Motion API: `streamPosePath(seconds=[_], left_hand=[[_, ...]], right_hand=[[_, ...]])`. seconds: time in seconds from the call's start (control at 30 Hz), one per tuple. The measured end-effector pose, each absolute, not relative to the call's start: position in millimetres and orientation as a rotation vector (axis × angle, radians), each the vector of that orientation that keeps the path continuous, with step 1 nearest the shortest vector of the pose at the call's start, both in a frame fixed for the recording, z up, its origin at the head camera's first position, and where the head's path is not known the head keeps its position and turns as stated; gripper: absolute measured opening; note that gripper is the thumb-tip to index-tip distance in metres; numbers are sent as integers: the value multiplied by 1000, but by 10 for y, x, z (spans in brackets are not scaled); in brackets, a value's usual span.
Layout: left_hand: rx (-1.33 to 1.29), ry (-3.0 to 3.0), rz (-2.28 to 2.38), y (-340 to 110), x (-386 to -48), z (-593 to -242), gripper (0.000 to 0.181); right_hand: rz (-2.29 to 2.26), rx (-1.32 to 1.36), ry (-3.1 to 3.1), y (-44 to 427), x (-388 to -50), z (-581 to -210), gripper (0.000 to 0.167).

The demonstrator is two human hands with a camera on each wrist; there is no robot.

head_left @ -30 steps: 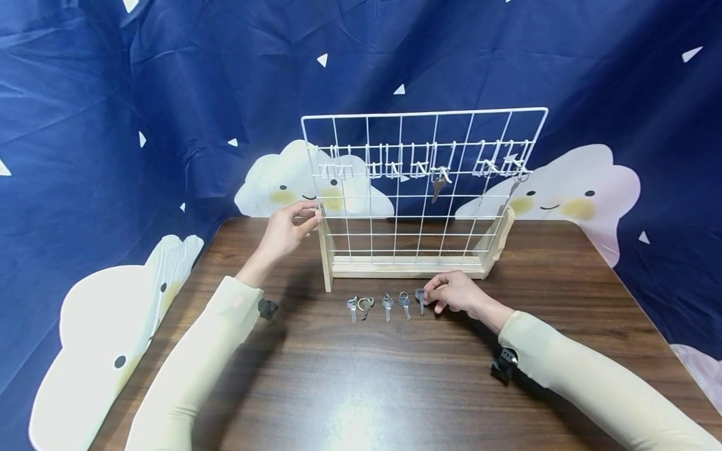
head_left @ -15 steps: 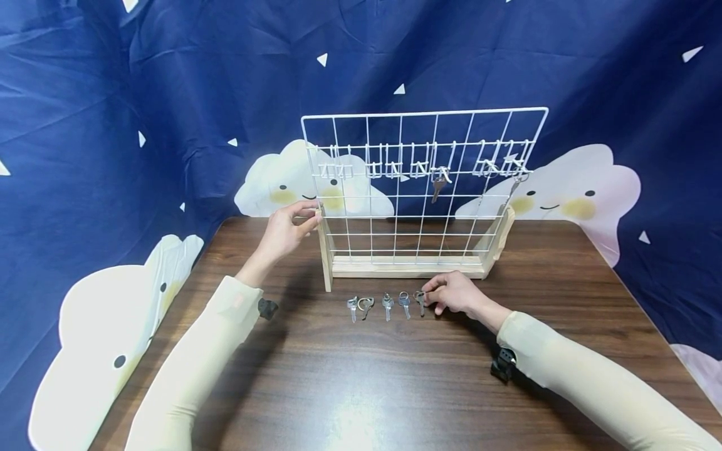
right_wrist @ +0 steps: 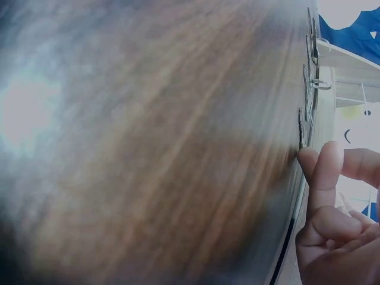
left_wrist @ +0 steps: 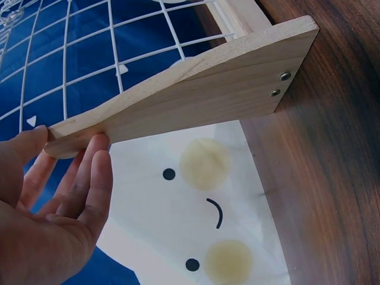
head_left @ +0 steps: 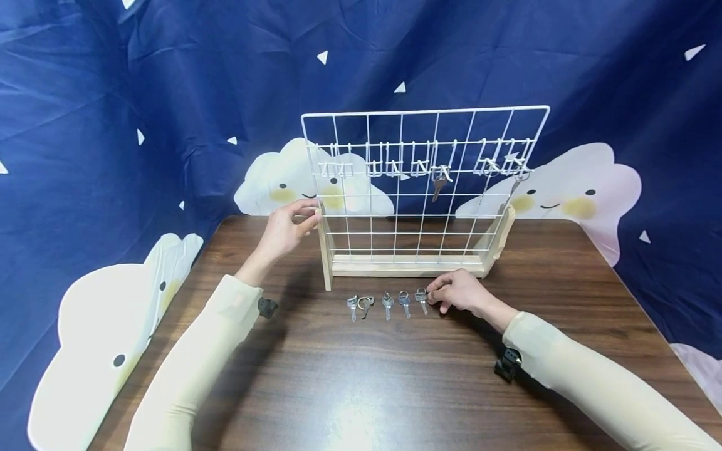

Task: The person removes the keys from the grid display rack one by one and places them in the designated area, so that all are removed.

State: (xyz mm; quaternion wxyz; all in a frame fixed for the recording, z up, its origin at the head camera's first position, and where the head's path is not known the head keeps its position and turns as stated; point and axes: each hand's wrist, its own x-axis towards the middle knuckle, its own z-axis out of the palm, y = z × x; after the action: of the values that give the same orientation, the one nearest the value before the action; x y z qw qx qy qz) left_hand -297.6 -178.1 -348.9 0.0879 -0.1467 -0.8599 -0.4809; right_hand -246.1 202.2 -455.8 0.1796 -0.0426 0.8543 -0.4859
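Observation:
In the head view, my left hand (head_left: 287, 227) grips the upper end of the rack's left wooden side support (head_left: 325, 254). The left wrist view shows thumb and fingers on either side of that support (left_wrist: 196, 89). Several keys with rings lie in a row on the table before the rack. My right hand (head_left: 461, 292) is at the right end of the row, fingertips beside the rightmost key (head_left: 422, 302). Contact with it is too fine to tell. The leftmost key (head_left: 353, 305) and a key with a larger ring (head_left: 366, 304) lie close together.
A white wire grid (head_left: 395, 207) stands on a wooden base (head_left: 406, 268) with a row of white hooks. A key (head_left: 438, 186) hangs from one hook; more hang at the right. The brown table (head_left: 316, 376) reaches back to a blue cloth (head_left: 361, 56).
The rightmost key has turned a little, and its ring and head now show. My right hand has shifted slightly right from it. The left hand keeps its place on the support.

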Motion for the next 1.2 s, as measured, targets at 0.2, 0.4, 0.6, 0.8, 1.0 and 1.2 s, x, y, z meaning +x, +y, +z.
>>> streamPosePath(seconds=[0.2, 0.4, 0.6, 0.8, 1.0, 1.2], left_hand=[[-439, -2559, -1428, -1779, -2977, -3476, 35], [-433, -2563, -1429, -1781, -2979, -3478, 35], [-438, -2557, -1424, -1783, -2983, -3478, 35], [-441, -2554, -1417, -1782, -2982, -3483, 35], [-435, -2559, -1411, -1776, -2973, -3480, 35], [-421, -2573, -1416, -1780, -2986, -3494, 35]], right_hand=[[-1400, -156, 2416, 2042, -2458, -4495, 25], [-1435, -200, 2435, 2058, -2473, -4403, 31], [-1480, -181, 2453, 2064, -2483, -4265, 33], [-1568, -236, 2468, 2069, -2496, -4127, 33], [-1618, -283, 2520, 2058, -2477, -3993, 30], [-1702, -313, 2497, 2049, -2463, -3859, 27]])
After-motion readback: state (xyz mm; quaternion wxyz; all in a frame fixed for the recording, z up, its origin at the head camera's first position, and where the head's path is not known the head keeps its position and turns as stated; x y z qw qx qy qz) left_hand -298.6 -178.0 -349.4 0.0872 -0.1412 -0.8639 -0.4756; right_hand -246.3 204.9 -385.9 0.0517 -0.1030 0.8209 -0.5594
